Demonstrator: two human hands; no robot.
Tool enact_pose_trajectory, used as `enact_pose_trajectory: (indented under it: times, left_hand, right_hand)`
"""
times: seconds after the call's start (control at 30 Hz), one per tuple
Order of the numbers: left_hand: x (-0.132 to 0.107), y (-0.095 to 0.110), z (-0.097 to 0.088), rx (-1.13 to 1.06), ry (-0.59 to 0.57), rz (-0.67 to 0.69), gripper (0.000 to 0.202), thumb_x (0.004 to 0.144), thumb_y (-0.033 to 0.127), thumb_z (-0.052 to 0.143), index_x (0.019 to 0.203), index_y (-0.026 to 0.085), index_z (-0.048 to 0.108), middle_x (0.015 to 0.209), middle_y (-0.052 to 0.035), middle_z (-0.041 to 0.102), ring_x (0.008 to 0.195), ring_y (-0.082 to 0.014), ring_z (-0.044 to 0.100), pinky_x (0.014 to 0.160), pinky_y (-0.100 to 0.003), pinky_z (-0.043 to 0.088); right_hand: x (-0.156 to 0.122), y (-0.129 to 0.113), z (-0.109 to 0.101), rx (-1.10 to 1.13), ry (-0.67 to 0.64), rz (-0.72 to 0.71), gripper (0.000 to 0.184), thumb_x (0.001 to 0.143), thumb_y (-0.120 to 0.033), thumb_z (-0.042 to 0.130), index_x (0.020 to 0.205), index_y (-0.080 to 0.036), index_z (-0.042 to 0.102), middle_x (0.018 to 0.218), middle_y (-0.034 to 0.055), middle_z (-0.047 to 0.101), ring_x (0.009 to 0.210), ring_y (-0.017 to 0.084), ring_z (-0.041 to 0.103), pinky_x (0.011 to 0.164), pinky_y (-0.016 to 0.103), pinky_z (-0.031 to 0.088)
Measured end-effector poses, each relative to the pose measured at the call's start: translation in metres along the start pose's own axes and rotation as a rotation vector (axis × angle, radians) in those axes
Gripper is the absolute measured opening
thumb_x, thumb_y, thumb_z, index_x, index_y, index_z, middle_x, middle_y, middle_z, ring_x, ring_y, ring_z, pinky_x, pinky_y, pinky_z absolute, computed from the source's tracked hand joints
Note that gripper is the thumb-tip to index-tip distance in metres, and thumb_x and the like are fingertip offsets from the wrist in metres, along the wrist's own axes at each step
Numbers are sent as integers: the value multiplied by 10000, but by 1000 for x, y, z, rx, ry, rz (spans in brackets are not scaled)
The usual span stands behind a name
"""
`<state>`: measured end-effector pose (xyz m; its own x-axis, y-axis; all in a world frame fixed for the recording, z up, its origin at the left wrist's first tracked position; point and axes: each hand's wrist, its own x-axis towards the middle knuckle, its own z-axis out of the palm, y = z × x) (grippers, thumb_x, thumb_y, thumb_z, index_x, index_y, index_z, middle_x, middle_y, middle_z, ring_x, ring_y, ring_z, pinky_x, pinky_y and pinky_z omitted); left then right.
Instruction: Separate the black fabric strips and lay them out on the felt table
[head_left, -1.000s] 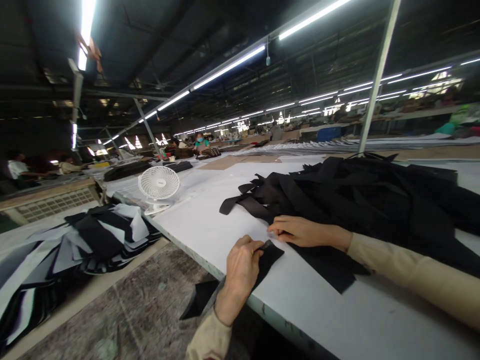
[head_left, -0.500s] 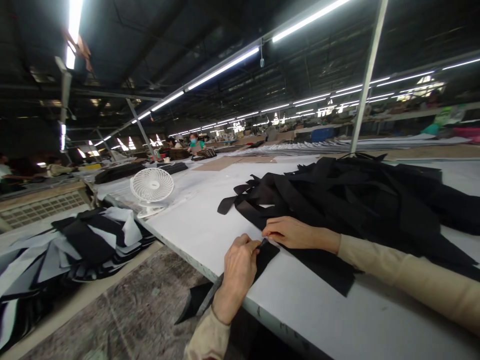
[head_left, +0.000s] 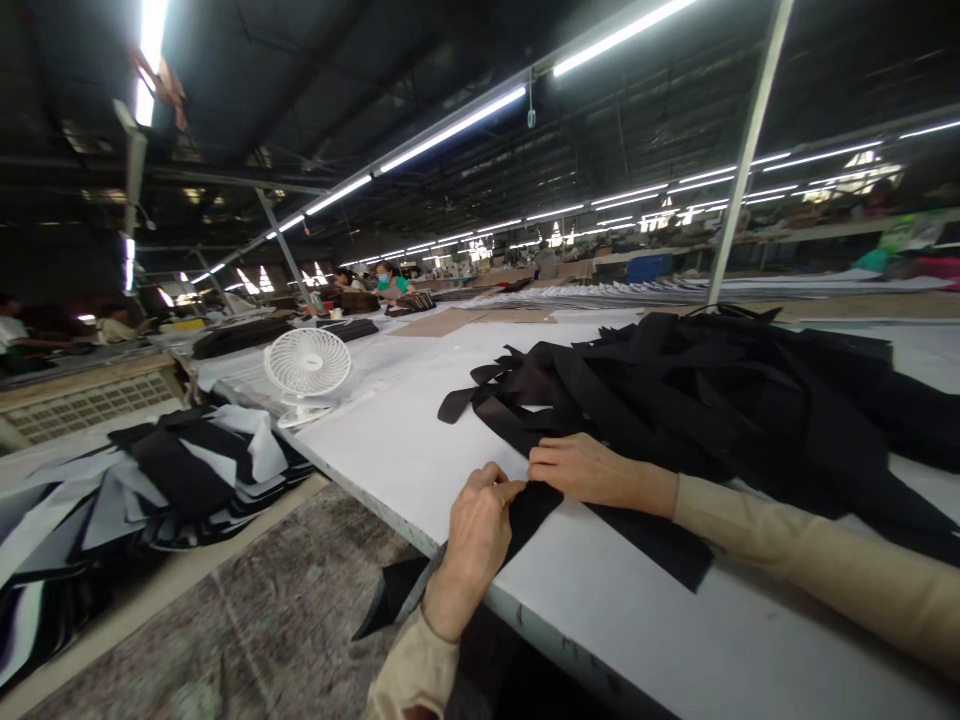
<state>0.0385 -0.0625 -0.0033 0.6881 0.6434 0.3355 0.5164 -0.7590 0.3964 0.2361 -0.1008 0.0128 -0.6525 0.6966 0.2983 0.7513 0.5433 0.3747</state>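
Well, the 2 hands sit just apart at the near edge of the bench (head_left: 360, 470). The left hand (head_left: 476, 535) pinches a black fabric strip (head_left: 534, 515) between thumb and fingers, and the strip's end droops over the bench edge. The right hand (head_left: 596, 472) lies open, its fingertips on the black cloth beside that pinch, at the foot of a heaped pile of black cut pieces (head_left: 712, 400). Beige sleeves (head_left: 817, 550) cover both forearms. Left of the bench, a stack of black and white panels (head_left: 180, 470) lies lower down. A white desk fan (head_left: 307, 365) stands further along the bench, and a co-worker (head_left: 391, 283) in a green top sits far beyond.
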Motion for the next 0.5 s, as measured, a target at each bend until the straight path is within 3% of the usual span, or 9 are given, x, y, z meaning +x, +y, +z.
enact_pose_trajectory:
  times: [0.1, 0.17, 0.3, 0.4, 0.5]
  left_hand:
    - [-2, 0, 1, 102, -7, 47, 436, 865, 49, 355, 1029, 266, 695, 932, -42, 568, 888, -180, 522, 810, -287, 438]
    - [-2, 1, 2, 150, -11, 56, 431, 869, 59, 344, 1022, 255, 696, 941, -47, 566, 894, -186, 517, 822, -294, 442]
    - [6, 9, 1, 213, -29, 26, 426, 866, 68, 334, 1012, 237, 696, 954, -57, 559, 896, -188, 520, 809, -292, 453]
    - [17, 16, 3, 219, -46, -2, 418, 851, 61, 345, 1014, 225, 692, 979, -68, 561, 919, -198, 522, 802, -299, 457]
    - [26, 21, 6, 204, -62, -2, 396, 845, 68, 365, 1026, 214, 685, 998, -78, 565, 940, -209, 522, 799, -306, 456]
  right_hand:
    - [-2, 1, -1, -86, -1, -101, 212, 925, -104, 427, 827, -169, 603, 835, 34, 598, 756, 163, 485, 618, 272, 370]
    - [-4, 6, -2, -93, 7, -95, 202, 926, -115, 437, 875, -174, 623, 857, 41, 608, 772, 167, 493, 653, 288, 387]
    - [-5, 15, -9, 29, 80, 59, 297, 880, -31, 418, 982, -183, 652, 950, 49, 634, 860, 184, 534, 751, 330, 435]
    - [0, 11, -16, 258, 147, 155, 403, 836, 22, 372, 1090, -165, 623, 1071, 67, 625, 969, 170, 560, 861, 316, 461]
    - [2, 0, -14, 416, 83, 228, 408, 818, 18, 378, 1102, -157, 613, 1057, 78, 631, 961, 162, 591, 869, 293, 483]
